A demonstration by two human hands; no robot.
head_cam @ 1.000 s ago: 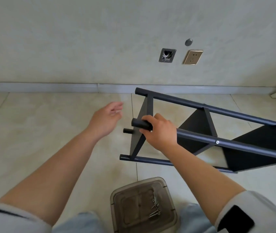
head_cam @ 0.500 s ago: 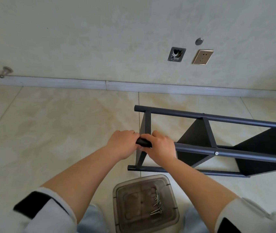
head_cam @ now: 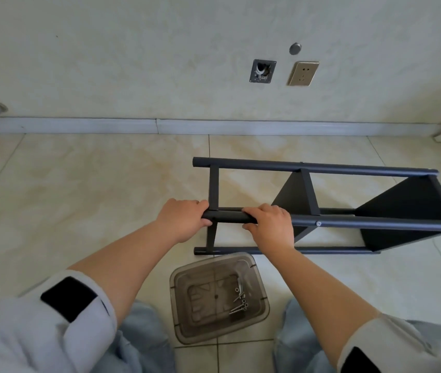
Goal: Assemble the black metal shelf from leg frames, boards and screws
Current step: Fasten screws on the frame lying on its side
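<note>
The black metal shelf (head_cam: 321, 208) lies on its side on the tiled floor (head_cam: 79, 184), near the wall, with two dark boards (head_cam: 402, 208) already seated between the leg frames. The person crouches at its open end. The left hand (head_cam: 184, 219) grips the very tip of the near upper tube (head_cam: 227, 217), fingers wrapped round it. The right hand (head_cam: 270, 224) grips the same tube just beside it, fingers curled over the top.

Risks, as judged from this position:
- Both hands hold one tube at one end. If the frame is lifted or swung from there, the far end may drag on the tiles or twist the joints.
- A screw head (head_cam: 319, 223) shows on the near tube and another at its far tip; whether they are fully tight cannot be told. Loose ones could let a board shift under load.
- The open end carries no board, so the legs there may spread or rack.

Containers: one smoky translucent plastic tray (head_cam: 184, 313) sits on the floor between the person's knees, close to the shelf's lower tube. It holds a small cluster of silver screws (head_cam: 239, 301) against its right side. A knee or the swinging frame could tip it.
</note>
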